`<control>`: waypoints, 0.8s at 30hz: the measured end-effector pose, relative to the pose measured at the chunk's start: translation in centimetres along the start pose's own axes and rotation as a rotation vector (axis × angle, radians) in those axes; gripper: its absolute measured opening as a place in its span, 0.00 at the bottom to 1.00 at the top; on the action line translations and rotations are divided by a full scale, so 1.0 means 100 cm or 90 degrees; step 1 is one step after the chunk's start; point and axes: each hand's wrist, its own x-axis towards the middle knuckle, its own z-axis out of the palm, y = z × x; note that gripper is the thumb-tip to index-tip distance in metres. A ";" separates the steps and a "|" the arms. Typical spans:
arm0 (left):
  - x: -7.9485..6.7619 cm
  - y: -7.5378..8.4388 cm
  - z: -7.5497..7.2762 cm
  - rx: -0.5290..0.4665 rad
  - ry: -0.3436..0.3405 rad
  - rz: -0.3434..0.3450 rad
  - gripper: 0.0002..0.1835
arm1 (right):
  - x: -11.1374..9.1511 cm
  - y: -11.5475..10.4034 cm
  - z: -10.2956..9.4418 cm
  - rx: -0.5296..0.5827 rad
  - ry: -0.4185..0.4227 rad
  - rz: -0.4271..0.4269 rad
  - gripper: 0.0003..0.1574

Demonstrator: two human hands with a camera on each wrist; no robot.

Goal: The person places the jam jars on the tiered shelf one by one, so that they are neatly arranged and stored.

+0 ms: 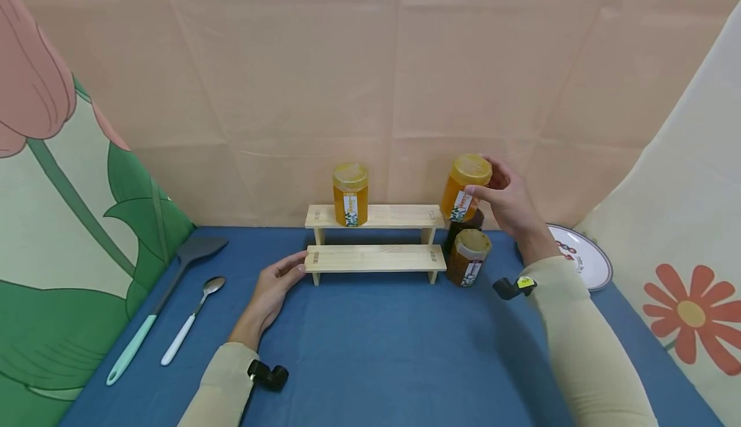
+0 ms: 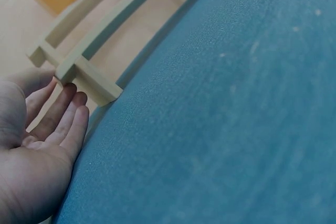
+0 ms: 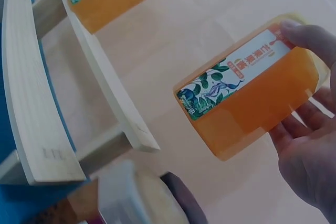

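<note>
My right hand (image 1: 512, 205) grips a yellow-lidded honey jar (image 1: 461, 199) near its lid, thumb on the front and fingers behind. The jar is tilted, raised by the right end of the rack's upper board. At the left end of a two-step wooden rack (image 1: 376, 258), my left hand (image 1: 278, 289) holds the lower board's corner, thumb and fingertips around it, as the left wrist view shows the rack (image 2: 100, 80). Another honey jar (image 1: 350, 199) stands upright on the upper board, left of its middle.
Right of the rack stands a darker brown jar (image 1: 467, 260), with a dark object (image 1: 454, 231) behind it. A white plate (image 1: 585, 260) lies beyond my right wrist. A spatula (image 1: 156, 311) and a spoon (image 1: 193, 317) lie on the blue cloth at the left.
</note>
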 end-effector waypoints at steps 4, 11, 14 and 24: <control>0.001 0.000 0.000 0.001 0.002 -0.002 0.25 | 0.006 0.005 0.011 -0.007 -0.023 0.006 0.40; 0.001 0.001 0.000 0.000 0.001 -0.009 0.25 | 0.016 0.013 0.029 -0.022 -0.045 0.018 0.38; 0.001 0.001 0.000 0.001 -0.003 -0.008 0.25 | 0.018 0.017 0.036 -0.008 -0.049 0.023 0.38; 0.001 -0.001 -0.002 -0.004 -0.003 -0.007 0.25 | 0.028 0.034 0.058 0.018 -0.040 0.040 0.37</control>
